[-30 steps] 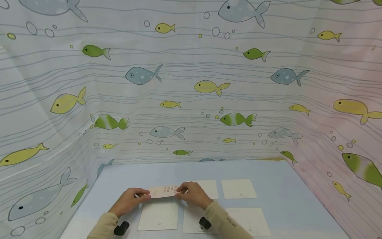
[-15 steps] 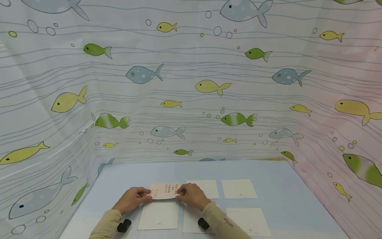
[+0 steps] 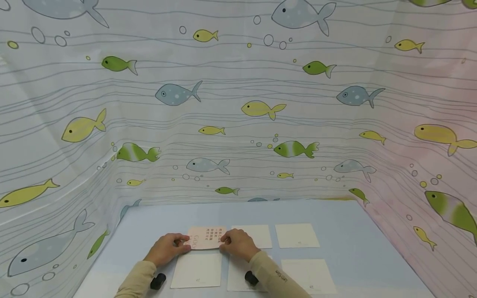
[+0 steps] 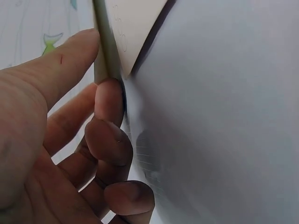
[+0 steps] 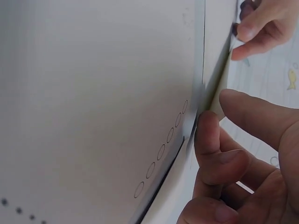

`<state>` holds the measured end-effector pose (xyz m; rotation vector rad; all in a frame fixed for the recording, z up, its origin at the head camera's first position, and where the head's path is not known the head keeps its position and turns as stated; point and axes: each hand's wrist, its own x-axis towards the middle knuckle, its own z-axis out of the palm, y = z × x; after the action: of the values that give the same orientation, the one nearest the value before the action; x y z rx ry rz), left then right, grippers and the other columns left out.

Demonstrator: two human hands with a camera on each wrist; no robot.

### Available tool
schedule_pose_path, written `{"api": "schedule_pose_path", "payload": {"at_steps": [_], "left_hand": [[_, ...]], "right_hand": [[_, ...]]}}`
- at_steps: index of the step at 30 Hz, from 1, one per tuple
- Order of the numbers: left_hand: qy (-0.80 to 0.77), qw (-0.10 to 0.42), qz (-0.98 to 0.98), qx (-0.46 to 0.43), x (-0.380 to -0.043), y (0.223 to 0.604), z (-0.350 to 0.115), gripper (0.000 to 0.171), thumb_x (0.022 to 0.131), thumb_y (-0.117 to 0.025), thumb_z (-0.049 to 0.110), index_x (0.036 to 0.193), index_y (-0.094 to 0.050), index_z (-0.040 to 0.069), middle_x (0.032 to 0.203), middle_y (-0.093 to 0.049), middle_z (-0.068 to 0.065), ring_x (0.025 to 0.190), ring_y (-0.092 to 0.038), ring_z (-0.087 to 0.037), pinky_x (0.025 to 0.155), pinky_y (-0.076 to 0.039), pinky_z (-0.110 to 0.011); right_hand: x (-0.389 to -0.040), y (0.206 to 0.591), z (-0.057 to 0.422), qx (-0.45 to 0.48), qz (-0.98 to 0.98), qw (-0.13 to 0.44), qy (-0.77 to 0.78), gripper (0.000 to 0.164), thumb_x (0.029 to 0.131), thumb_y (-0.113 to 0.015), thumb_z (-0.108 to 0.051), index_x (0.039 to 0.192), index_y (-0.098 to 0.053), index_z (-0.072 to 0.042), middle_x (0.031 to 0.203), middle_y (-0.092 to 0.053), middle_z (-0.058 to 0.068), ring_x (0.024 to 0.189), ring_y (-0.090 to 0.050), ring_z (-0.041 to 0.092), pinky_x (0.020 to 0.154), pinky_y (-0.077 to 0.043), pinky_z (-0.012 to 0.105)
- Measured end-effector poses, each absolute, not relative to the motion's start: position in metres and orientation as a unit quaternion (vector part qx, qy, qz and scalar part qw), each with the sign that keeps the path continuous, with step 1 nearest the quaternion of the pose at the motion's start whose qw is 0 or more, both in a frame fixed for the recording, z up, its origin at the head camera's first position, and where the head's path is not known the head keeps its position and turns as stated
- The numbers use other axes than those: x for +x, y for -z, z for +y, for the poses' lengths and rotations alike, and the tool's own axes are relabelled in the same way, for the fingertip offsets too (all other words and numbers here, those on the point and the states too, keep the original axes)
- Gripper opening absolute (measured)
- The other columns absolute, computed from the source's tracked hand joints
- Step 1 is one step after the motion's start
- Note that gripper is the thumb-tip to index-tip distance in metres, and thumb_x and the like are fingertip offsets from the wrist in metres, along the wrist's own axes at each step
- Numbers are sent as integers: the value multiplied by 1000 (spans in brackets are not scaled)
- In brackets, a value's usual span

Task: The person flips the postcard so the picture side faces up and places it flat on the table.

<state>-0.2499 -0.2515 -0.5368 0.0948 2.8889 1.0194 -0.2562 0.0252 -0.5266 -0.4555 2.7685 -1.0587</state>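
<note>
A pink card [image 3: 205,238] with dark printed characters and pale lettering is held between both hands at the back left of the table. My left hand [image 3: 166,249] pinches its left end; in the left wrist view the thumb and index finger [image 4: 109,100] meet at the card's edge, the other fingers curling below. At the right end, my right hand [image 3: 239,244] grips the card between thumb and fingers. The right wrist view shows the card [image 5: 221,86] almost edge-on, with the left hand [image 5: 268,25] at its far end. Just in front lies a white square card [image 3: 196,271].
More white square cards lie in two rows: one at the back middle [image 3: 257,236], one at the back right [image 3: 297,236], one at the front right [image 3: 307,275], and one at the front middle [image 3: 238,275], partly under the right forearm. Fish-print curtain [image 3: 223,145] encloses the pale table [image 3: 354,231].
The pink card has tipped so that more of its printed face shows in the head view. Both hands have shifted only slightly and still hold its ends.
</note>
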Motion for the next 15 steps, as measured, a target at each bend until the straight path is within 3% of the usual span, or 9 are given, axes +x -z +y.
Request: {"api": "schedule_pose_path", "payload": {"at_steps": [15], "left_hand": [[-298,40,953,34,-246,534,-249,37,88,-79,39,116,-76,15,86,-63,6,78,-54,-14,73,-45,-37]], "right_hand": [[-254,527,28,-147,918,91,357,25,88,-79,-25,108,-77,-10,87,-65,-8,75,-56,8,69,-49,31]]}}
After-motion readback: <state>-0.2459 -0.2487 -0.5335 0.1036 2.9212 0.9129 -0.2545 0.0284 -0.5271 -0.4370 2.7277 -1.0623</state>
